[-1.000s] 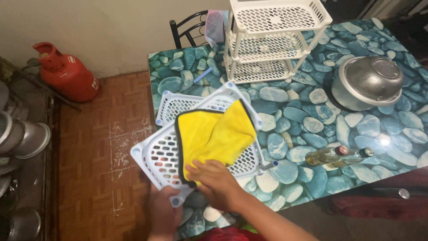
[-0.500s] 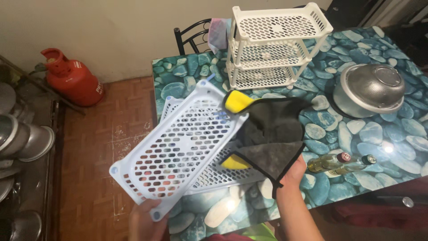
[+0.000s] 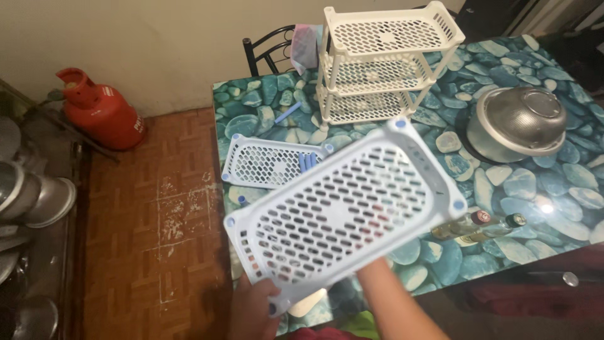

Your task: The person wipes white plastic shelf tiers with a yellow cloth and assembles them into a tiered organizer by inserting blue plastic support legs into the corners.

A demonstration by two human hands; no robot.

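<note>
1. Covering the table [image 3: 503,189] is a glossy sheet printed with blue-green pebbles; a light glares off it at right.
2. Held over the near table edge: a pale perforated shelf tray [image 3: 343,211], tilted, underside facing the camera.
3. Left hand [image 3: 255,308] grips the tray's near corner, fingers closed on the rim.
4. Right forearm runs up behind the tray; right hand hidden, grip cannot be told.
5. A second tray [image 3: 267,165] lies flat on the table's left side, blue rods [image 3: 307,161] on it.
6. Far side: white three-tier rack [image 3: 384,63]. Right: metal colander [image 3: 519,123]. Near right: two bottles [image 3: 481,225] lying down.
7. Floor: brown parquet, scuffed. Red gas cylinder [image 3: 100,110] by the far wall.
</note>
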